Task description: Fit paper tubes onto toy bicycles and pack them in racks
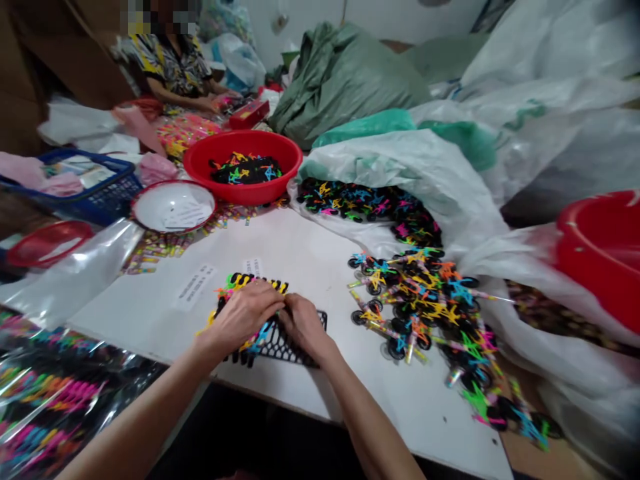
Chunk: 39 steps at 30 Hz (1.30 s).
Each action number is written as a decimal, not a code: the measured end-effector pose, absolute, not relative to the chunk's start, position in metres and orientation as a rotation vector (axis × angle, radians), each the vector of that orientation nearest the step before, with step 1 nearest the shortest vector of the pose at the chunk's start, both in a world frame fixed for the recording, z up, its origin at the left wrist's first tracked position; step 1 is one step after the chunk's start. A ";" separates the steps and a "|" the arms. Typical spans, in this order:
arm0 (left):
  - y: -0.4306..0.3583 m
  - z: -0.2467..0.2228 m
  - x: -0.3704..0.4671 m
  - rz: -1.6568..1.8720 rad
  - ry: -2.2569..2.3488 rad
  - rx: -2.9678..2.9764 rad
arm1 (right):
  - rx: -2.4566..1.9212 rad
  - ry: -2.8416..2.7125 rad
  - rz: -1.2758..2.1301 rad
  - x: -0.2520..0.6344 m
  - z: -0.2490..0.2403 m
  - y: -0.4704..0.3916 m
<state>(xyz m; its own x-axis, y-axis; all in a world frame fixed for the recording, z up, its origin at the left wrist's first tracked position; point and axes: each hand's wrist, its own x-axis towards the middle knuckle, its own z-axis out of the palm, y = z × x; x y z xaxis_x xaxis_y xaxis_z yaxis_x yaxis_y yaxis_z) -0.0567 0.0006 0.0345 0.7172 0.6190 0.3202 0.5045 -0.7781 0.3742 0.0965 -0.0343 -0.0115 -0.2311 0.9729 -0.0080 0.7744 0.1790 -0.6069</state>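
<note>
On the white table (310,260) lies a black mesh tray (285,345). Its left part bears a row of small colourful toy bikes (257,339) with black wheels. My left hand (247,313) rests over the bikes, fingers bent together and pointing right. My right hand (303,323) is beside it above the tray, its fingers curled down and nearly meeting the left fingertips. What the fingertips pinch is hidden. A loose pile of toy bikes and small tubes (425,307) spreads to the right of the tray.
Behind the table stand a red basin (245,193) of toy bikes, a white bowl (173,207) and a blue basket (100,193). An open white sack (450,173) spills bikes at the back right. Packed bags (45,400) lie at left. A person (177,73) sits at the back left.
</note>
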 end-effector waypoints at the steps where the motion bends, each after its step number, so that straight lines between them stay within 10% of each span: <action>1: -0.002 0.033 -0.060 0.634 0.823 2.663 | -1.584 -2.122 0.762 0.109 -0.007 -0.037; 12: -0.010 0.025 -0.063 0.712 0.728 2.675 | -2.018 -2.488 -0.315 0.205 0.030 0.004; 17: -0.014 0.031 -0.062 0.756 0.792 2.665 | -1.630 -2.700 -0.037 0.163 0.011 -0.003; 29: -0.005 0.036 -0.059 0.607 0.858 2.696 | -2.413 -1.922 0.281 0.139 -0.005 -0.002; 39: 0.014 0.043 -0.051 0.900 0.997 2.657 | -1.858 -1.507 0.547 0.133 0.023 -0.039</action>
<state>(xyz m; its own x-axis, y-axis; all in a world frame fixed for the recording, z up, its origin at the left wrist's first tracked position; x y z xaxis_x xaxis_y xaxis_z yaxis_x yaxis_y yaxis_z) -0.0510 0.0140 0.0426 0.5957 0.6431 0.4812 0.5439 -0.7638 0.3475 0.1325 -0.0388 0.0228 0.2433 0.9657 0.0904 0.6832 -0.1044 -0.7228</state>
